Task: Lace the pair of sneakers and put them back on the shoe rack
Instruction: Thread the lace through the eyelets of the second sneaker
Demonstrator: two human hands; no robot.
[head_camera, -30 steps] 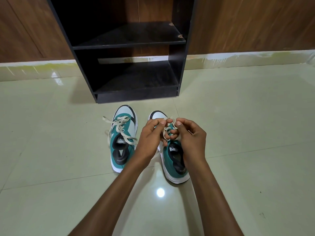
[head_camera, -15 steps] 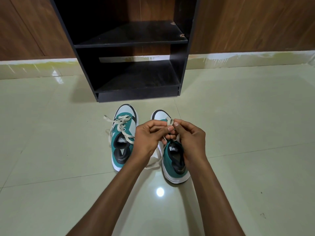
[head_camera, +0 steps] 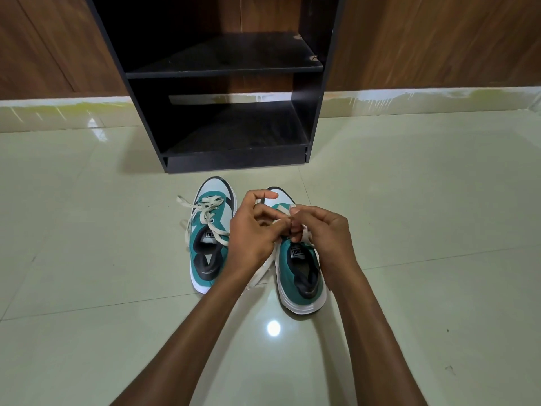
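Two teal, white and black sneakers stand side by side on the floor, toes toward the rack. The left sneaker point(head_camera: 209, 238) has its cream lace threaded, with loose ends trailing to the left. Over the right sneaker point(head_camera: 298, 276) my left hand point(head_camera: 251, 230) and my right hand point(head_camera: 325, 232) meet above the eyelets, both pinching its cream lace point(head_camera: 285, 209). One end of that lace hangs under my left wrist to the floor. My fingers hide the upper eyelets. The black shoe rack point(head_camera: 234, 159) stands just beyond the shoes, both shelves bare.
Glossy pale floor tiles point(head_camera: 424, 215) surround the shoes and the rack. A wood-panelled wall point(head_camera: 439, 39) with a paint-stained skirting runs behind the rack.
Both hands have stayed over the right sneaker and shifted their fingers along its lace; my left thumb now sticks up. The left sneaker has not moved.
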